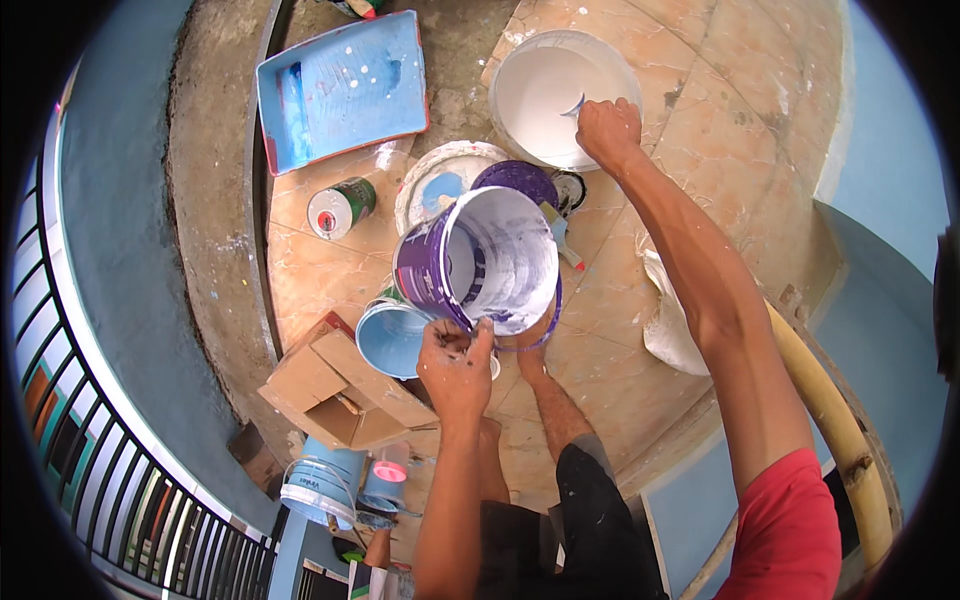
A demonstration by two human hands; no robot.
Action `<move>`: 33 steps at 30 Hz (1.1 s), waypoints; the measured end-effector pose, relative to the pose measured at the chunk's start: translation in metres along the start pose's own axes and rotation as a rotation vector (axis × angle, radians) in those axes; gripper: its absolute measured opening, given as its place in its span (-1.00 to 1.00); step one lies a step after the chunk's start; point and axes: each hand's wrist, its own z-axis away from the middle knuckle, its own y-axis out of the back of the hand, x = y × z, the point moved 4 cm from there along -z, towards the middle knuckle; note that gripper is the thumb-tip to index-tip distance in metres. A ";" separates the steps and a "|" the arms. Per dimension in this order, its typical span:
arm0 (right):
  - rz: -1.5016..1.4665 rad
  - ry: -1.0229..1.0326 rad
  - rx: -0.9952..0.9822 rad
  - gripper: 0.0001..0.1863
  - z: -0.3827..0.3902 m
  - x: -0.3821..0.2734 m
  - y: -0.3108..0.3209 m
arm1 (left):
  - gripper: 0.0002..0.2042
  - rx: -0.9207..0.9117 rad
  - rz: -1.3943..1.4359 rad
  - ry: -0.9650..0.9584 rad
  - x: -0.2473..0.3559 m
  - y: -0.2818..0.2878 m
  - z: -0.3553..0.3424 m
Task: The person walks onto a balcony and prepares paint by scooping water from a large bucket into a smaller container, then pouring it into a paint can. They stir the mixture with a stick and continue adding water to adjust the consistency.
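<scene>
My left hand [457, 365] grips the near rim of a purple paint bucket [420, 265], fingers closed on it. The bucket is tilted with its mouth up and right, and its inside is smeared with white paint. Farther off to the right, my right hand [608, 132] is closed over a large white bucket [497, 118] that holds white paint [540, 105]. From its fingers a small pale curved edge [574, 106] reaches toward the paint; the rest of that thing is hidden by the hand. A purple lid [515, 180] lies behind the purple bucket.
A blue-stained paint tray [345, 90] lies at the far left, near a green-and-white can [341, 208]. A paint-smeared lid [418, 185], a brush [566, 240], a light-blue bucket [392, 340] and a cardboard box [340, 385] surround the purple bucket. A bamboo pole [830, 400] stands right.
</scene>
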 end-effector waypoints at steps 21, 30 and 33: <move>-0.724 -0.048 0.056 -0.65 -0.013 0.017 -0.008 | -0.44 0.109 -0.029 0.052 0.004 -0.053 -0.112; -0.796 -0.014 0.121 -0.67 0.029 0.059 0.025 | -0.45 0.074 0.136 0.138 0.007 -0.066 -0.113; -0.626 -0.004 0.169 -0.70 0.045 0.066 0.028 | -0.46 0.091 0.159 0.154 0.007 -0.068 -0.109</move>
